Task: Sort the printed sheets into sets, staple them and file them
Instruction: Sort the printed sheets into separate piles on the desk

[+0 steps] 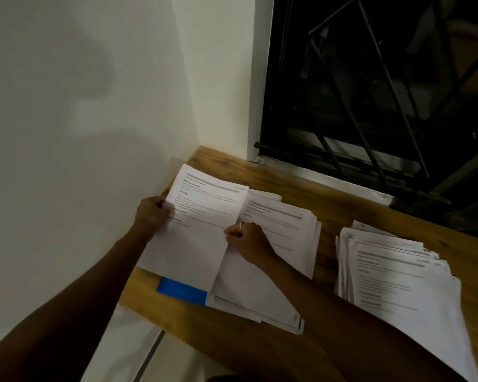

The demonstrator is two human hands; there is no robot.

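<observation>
bare forearms (pixel 100 277), thin pale ring (pixel 241 224) on the right hand (pixel 250 241)

Table (pixel 337 210), centre: wood, warm brown, visible grain, satin finish. Printed sheets (pixel 204 216), centre: white paper, matt. Folder (pixel 181 290), lower centre: blue, smooth. Window grille (pixel 375 86), upper right: dark metal bars, dull. Wall (pixel 80 92), left: painted, matt
</observation>
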